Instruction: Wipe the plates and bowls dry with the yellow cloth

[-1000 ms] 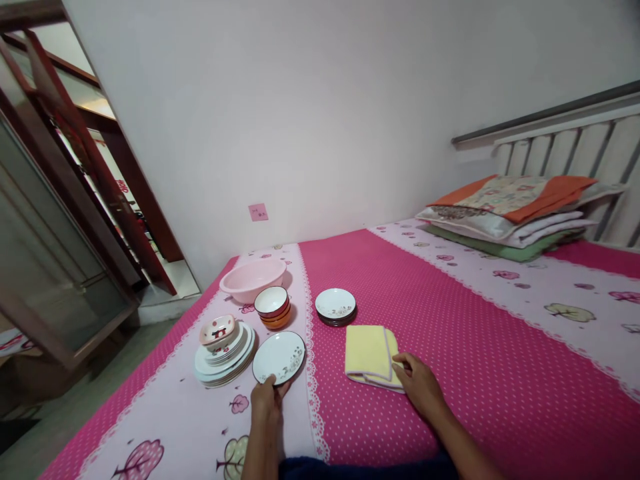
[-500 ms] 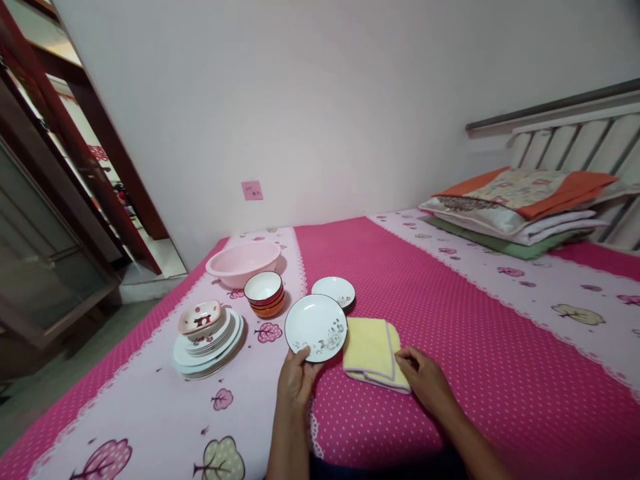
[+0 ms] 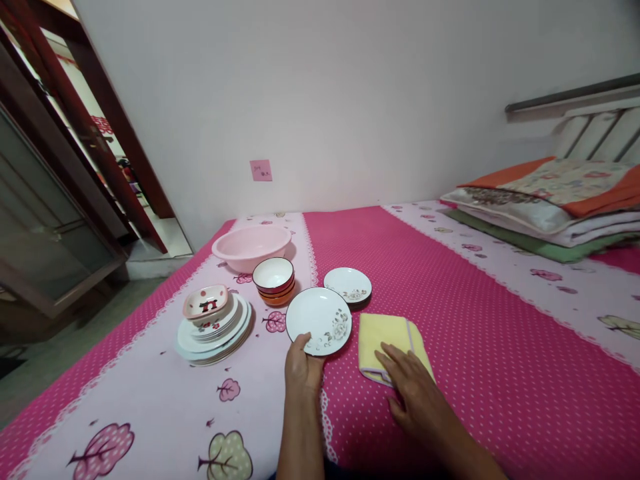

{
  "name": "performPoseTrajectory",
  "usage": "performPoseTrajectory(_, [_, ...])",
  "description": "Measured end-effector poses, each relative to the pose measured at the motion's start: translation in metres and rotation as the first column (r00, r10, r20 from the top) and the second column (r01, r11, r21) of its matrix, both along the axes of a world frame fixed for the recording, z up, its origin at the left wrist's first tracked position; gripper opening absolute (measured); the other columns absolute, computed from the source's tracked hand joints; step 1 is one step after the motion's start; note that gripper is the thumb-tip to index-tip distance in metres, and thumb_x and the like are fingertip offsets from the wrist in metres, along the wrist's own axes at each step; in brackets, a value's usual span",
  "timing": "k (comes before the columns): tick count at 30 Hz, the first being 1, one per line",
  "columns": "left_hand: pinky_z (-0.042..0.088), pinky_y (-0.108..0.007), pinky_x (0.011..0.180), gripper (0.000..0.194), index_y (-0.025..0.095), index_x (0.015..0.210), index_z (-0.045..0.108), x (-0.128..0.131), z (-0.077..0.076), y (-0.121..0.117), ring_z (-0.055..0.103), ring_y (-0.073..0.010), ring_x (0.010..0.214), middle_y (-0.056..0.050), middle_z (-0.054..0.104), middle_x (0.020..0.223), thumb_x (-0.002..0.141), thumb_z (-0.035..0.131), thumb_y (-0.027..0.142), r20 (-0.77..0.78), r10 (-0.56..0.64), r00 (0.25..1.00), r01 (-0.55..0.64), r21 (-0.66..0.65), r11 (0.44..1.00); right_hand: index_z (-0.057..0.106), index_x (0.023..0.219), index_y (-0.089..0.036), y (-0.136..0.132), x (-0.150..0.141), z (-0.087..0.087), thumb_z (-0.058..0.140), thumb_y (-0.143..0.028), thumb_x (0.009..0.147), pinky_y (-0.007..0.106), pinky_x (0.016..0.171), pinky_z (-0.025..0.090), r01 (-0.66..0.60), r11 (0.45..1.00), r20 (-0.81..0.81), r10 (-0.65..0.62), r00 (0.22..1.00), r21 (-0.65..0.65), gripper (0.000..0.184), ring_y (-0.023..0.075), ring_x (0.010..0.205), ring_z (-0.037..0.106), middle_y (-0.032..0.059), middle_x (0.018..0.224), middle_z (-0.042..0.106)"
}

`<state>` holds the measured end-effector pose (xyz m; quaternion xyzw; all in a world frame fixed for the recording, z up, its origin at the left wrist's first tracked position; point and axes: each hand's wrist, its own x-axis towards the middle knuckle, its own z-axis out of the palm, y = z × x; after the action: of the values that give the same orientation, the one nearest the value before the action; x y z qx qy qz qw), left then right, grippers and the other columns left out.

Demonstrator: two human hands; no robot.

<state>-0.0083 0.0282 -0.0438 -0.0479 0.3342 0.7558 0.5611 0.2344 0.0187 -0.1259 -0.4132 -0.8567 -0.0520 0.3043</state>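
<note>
My left hand [image 3: 303, 367] grips a white plate [image 3: 318, 317] with a dark rim and grey flowers, thumb on top and fingers beneath. Its face tilts up toward me. Beyond it, a small stack of matching plates [image 3: 349, 283] rests on the bedspread. To the right lies a folded yellow cloth [image 3: 383, 333] with a pale purple border. Over the cloth's near right part, my right hand [image 3: 407, 387] is laid with fingers spread, apparently touching it.
On the left, a stack of plates [image 3: 187, 343] carries a patterned rectangular bowl [image 3: 206, 303]. Stacked red and orange bowls [image 3: 274, 283] stand near a pink basin [image 3: 235, 247]. Folded bedding [image 3: 540, 200] sits at the far right, and a wall [image 3: 350, 100] rises behind the bed.
My right hand has moved from the cloth's right edge onto its top, with its fingers opening out. The plate stays in my left hand. The view has shifted slightly.
</note>
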Motion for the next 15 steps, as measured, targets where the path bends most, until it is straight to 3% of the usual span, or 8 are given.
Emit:
performPoseTrajectory(4, [0.057, -0.054, 0.106, 0.050, 0.011, 0.139, 0.064, -0.005, 0.002, 0.000, 0.066, -0.0353, 0.130, -0.019, 0.074, 0.132, 0.090, 0.066, 0.007, 0.008, 0.011, 1.000, -0.011, -0.006, 1.000, 0.054, 0.150, -0.015, -0.001, -0.010, -0.018, 0.042, 0.007, 0.071, 0.050, 0.115, 0.051, 0.093, 0.996, 0.062, -0.094, 0.994, 0.014, 0.083, 0.0288, 0.140, 0.058, 0.0162, 0.154, 0.059])
performPoseTrajectory(7, [0.053, -0.057, 0.110, 0.040, 0.012, 0.135, 0.068, -0.007, 0.005, 0.001, 0.063, -0.0363, 0.134, -0.019, 0.072, 0.136, 0.095, 0.068, 0.019, 0.017, 0.002, 1.000, -0.003, 0.018, 1.000, 0.055, 0.148, -0.014, 0.006, -0.013, -0.019, 0.041, 0.009, 0.074, 0.049, 0.112, 0.053, 0.173, 0.984, 0.061, -0.175, 0.983, 0.030, 0.079, 0.0298, 0.137, 0.060, 0.0178, 0.152, 0.061])
performPoseTrajectory(11, [0.049, -0.062, 0.113, 0.041, 0.016, 0.138, 0.068, -0.009, 0.009, 0.001, 0.062, -0.0367, 0.135, -0.016, 0.070, 0.141, 0.101, 0.063, 0.034, 0.053, -0.018, 0.998, 0.013, 0.095, 0.995, 0.062, 0.141, -0.011, 0.018, -0.010, -0.002, 0.043, 0.003, 0.079, 0.052, 0.110, 0.054, 0.232, 0.972, -0.002, -0.232, 0.973, -0.031, 0.067, 0.0328, 0.129, 0.064, 0.0201, 0.143, 0.066])
performPoseTrajectory(15, [0.047, -0.059, 0.115, 0.049, 0.020, 0.144, 0.065, -0.011, 0.013, -0.003, 0.059, -0.0356, 0.139, -0.016, 0.067, 0.144, 0.103, 0.059, 0.045, 0.095, -0.018, 0.995, 0.005, 0.143, 0.990, 0.074, 0.118, -0.013, 0.020, 0.001, 0.030, 0.049, -0.017, 0.082, 0.050, 0.097, 0.059, 0.183, 0.948, -0.202, -0.238, 0.950, -0.259, 0.043, 0.0349, 0.110, 0.072, 0.0178, 0.116, 0.076])
